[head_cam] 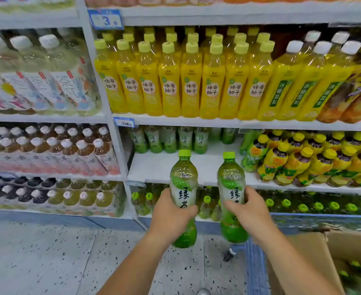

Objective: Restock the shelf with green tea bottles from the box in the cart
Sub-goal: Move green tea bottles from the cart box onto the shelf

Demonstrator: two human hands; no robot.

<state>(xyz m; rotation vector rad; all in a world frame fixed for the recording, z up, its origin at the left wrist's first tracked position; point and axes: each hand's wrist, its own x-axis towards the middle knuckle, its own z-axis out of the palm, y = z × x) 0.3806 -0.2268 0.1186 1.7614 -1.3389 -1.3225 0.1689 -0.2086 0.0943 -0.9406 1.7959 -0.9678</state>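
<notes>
Both forearms reach up from the bottom edge of the head view, each ending in a hand wrapped around a green tea bottle. The left hand [171,213] grasps the left bottle [184,188] around its lower label, and the right hand [253,211] grasps the right bottle [230,188] the same way; both bottles stand upright, green caps up, side by side but apart. They are held in front of the shelf [201,167], whose white front area lies bare, with a row of matching green tea bottles [169,141] standing at the back. Yellow-capped bottles [315,158] crowd that shelf's right side. At lower right, the open cardboard box [315,258] sits in the blue cart [256,271], with green caps showing blurred inside.
</notes>
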